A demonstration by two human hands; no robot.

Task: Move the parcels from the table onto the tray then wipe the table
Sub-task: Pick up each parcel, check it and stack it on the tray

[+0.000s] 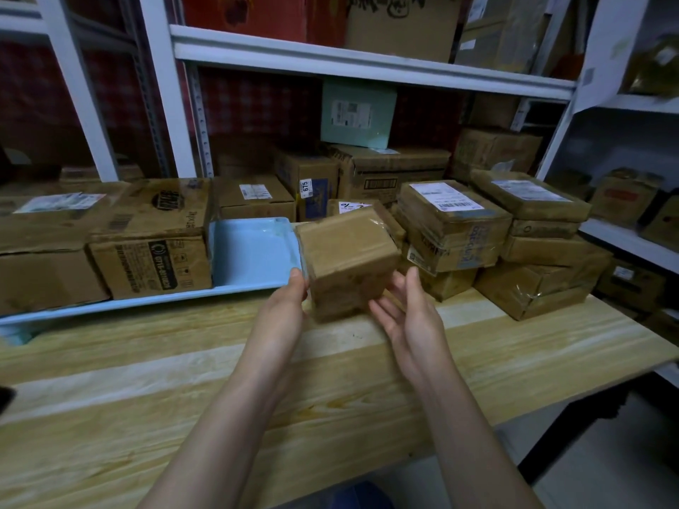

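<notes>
A small brown taped parcel [349,262] is held tilted just above the wooden table [257,391], at the right end of the light blue tray [253,251]. My left hand [290,293] grips its left side, thumb on the near face, the fingers hidden behind it. My right hand [408,310] is at its lower right corner with palm up and fingers straight; whether it touches the box is unclear. Two larger cardboard parcels [150,236] [44,247] stand on the tray's left part. More parcels are stacked on the table at the right [452,229] [532,288].
White metal shelving [360,64] rises behind the table, packed with cardboard boxes and one pale green box [358,117]. A second shelf unit [632,236] with boxes stands at the right. The table's right corner ends near the floor gap at lower right.
</notes>
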